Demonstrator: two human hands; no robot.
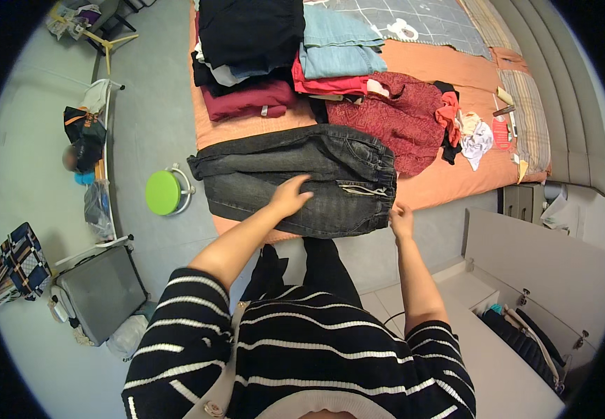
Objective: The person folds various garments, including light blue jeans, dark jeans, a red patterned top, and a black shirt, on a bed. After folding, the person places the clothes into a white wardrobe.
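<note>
Jeans (327, 180), dark grey (rather creased)

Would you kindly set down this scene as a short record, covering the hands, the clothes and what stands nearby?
Left hand: open, over the middle of the dark jeans; contact unclear
Right hand: at the waistband's near corner; grip unclear
Jeans: spread on the bed, waistband to the right, pale drawstring showing
Beyond the jeans: black clothes, folded light-blue denim, red patterned garment
Floor, left of bed: stool with green seat
</note>
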